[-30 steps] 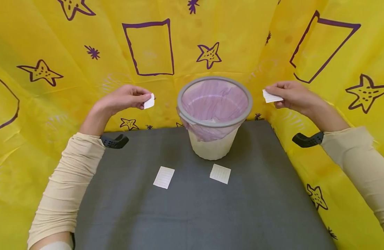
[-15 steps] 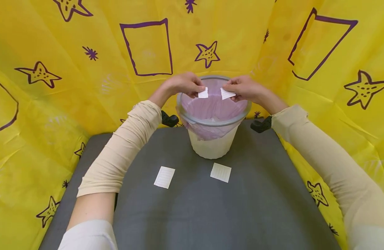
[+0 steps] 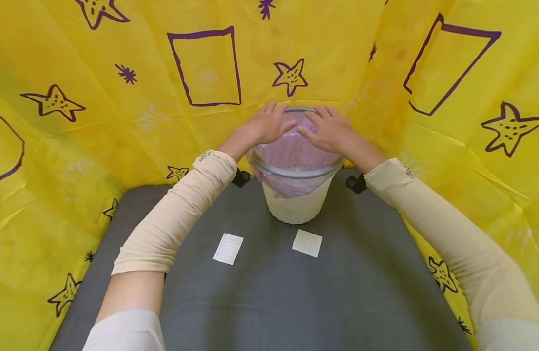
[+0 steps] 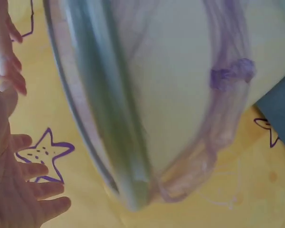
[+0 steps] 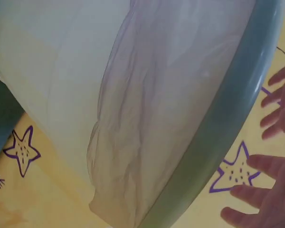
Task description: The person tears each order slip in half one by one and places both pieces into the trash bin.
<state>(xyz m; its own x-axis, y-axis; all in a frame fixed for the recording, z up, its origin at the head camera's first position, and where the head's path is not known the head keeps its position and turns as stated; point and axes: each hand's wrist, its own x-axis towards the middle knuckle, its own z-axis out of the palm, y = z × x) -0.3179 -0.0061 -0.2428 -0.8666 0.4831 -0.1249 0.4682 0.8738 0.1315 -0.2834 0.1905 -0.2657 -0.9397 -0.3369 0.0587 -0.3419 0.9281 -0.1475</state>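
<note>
We count one bin [image 3: 298,204], pale and standing upright towards the far side of the desk [image 3: 260,302]. It has one grey rim [image 3: 291,173] and one thin purple liner [image 3: 280,157], folded over that rim and hanging down outside.

Two hands are above it. We find the bin's mouth directly beneath them: the left hand [image 3: 268,126] over its left part, the right hand [image 3: 328,130] over its right. On both, the fingers are straight and spread apart, palms down, thumbs pointing towards each other — near, though separate. In the wrist views we see each hand clear of the rim.

In front of the bin we count two lined slips lying on the desk — the left slip [image 3: 228,249] farther from the bin, the right slip [image 3: 307,243] just before its base.

Beyond, we see a yellow backdrop [image 3: 164,131] with purple-outlined stars; two beige sleeves, the left sleeve [image 3: 182,204] and the right sleeve [image 3: 445,234], cover the forearms.
</note>
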